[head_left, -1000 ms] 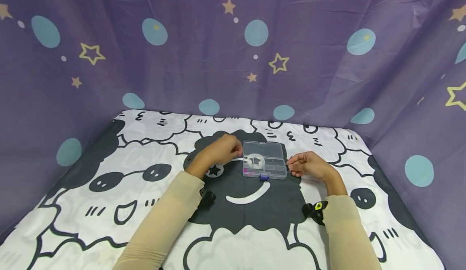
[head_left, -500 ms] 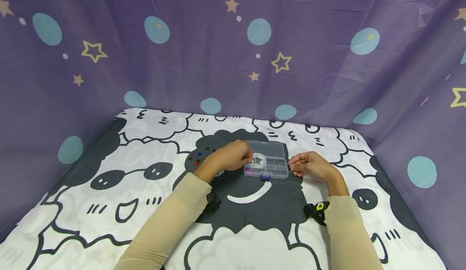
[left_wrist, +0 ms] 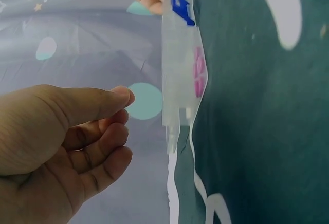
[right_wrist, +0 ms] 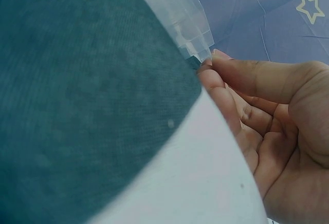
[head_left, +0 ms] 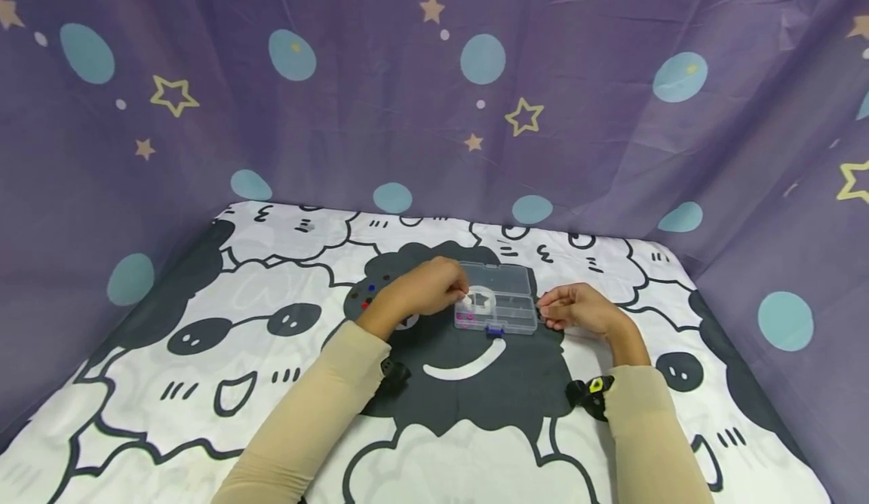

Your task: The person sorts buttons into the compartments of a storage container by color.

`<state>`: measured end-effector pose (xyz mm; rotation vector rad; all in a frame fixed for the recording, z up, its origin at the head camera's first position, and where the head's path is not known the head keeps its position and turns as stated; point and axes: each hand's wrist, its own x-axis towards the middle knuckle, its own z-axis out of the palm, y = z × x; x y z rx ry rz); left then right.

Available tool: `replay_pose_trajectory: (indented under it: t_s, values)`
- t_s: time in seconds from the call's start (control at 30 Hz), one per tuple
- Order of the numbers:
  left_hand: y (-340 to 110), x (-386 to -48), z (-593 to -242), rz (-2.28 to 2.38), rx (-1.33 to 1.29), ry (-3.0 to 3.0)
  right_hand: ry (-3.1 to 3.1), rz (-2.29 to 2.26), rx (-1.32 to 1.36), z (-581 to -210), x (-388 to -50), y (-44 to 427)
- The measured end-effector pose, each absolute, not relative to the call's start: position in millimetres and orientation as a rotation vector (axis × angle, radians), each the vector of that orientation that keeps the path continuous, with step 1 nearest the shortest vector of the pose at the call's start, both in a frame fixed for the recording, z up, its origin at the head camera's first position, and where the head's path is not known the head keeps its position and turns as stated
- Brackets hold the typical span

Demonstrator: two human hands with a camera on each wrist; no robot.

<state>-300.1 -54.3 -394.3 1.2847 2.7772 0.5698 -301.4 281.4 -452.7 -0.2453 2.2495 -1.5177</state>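
Note:
A clear plastic compartment box (head_left: pixel 502 321) lies with its lid (head_left: pixel 498 278) tipped back on the dark part of the printed cloth. Its blue latch (head_left: pixel 495 332) faces me. Small pink pieces (head_left: pixel 465 317) lie in the left part of the box, and they show through its wall in the left wrist view. My left hand (head_left: pixel 431 287) hovers at the box's left side, fingers loosely curled; I see nothing between thumb and fingers (left_wrist: pixel 122 98). At the opposite end, my right hand (head_left: pixel 577 309) pinches the box's right edge between thumb and index finger.
Several small dark, blue and red pieces (head_left: pixel 371 288) are scattered on the cloth left of the box, partly behind my left forearm. The black-and-white printed cloth (head_left: pixel 271 383) covers the table. A purple curtain (head_left: pixel 380 127) hangs behind it.
My left hand came from the left to the box with a pink piece, let it go inside, and drew back slightly. The box now shows more pink pieces. My right hand stayed put.

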Motion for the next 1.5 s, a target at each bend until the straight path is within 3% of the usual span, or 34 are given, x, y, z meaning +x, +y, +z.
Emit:
replay_pose_trajectory:
  t_s: [0.83, 1.5]
  values:
    - [-130, -323, -396, 0.796, 0.838, 2.825, 2.211, -1.56, -0.262, -456, -303, 277]
    - [-174, -348, -407, 0.632, 0.832, 2.867, 2.207, -1.579, -0.232, -454, -302, 279]
